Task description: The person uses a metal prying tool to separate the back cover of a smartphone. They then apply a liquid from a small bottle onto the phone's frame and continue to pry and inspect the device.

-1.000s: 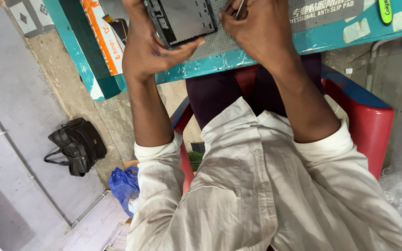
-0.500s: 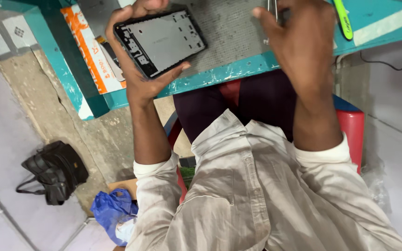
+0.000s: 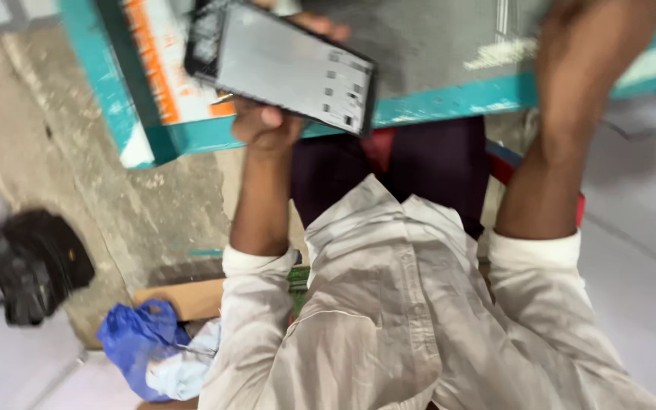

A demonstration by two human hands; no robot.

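Note:
My left hand (image 3: 271, 121) holds an opened phone body (image 3: 286, 64), a dark flat frame with a grey inner plate, just above the near edge of the teal workbench (image 3: 449, 102). The phone is tilted, and my fingers wrap its far and near sides. My right hand is cut off by the top edge of the frame; only its wrist and forearm (image 3: 571, 114) show, reaching over the grey mat (image 3: 434, 45) on the bench. What it holds is hidden.
A black bag (image 3: 20, 266) lies on the floor at the left. A blue plastic bag (image 3: 142, 342) and a piece of cardboard (image 3: 184, 298) sit by my left elbow. A red stool (image 3: 506, 171) shows under my legs. An orange and white sheet (image 3: 172, 68) covers the bench's left end.
The view has swung and blurred. My left hand has kept the phone and tilted it lower and to the right. My right hand has moved up out of the frame.

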